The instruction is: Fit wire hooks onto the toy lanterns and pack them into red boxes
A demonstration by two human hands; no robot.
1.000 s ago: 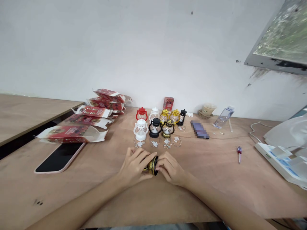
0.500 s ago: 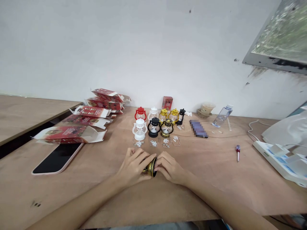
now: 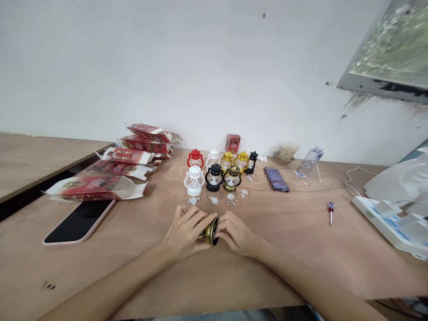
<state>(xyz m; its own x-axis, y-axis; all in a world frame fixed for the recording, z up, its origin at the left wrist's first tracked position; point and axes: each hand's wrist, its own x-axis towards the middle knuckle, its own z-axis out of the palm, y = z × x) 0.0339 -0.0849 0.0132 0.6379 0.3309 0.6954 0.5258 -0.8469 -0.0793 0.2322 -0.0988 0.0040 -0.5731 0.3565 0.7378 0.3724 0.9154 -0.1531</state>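
My left hand and my right hand together grip a small dark gold toy lantern lying on its side just above the wooden table. Most of its body is hidden under my left fingers. Beyond my hands stand two rows of little lanterns: a white one, a black one, a bronze one, a red one and gold ones. Small wire handles and white tags lie in front of them.
Flat red cartons are piled at the left, with a pink-cased phone before them. A red screwdriver, a water bottle, a cup and a white device with cable occupy the right side.
My hands stay closed on the lantern with only slight finger shifts. The view has drifted a little, nothing else on the table moved.
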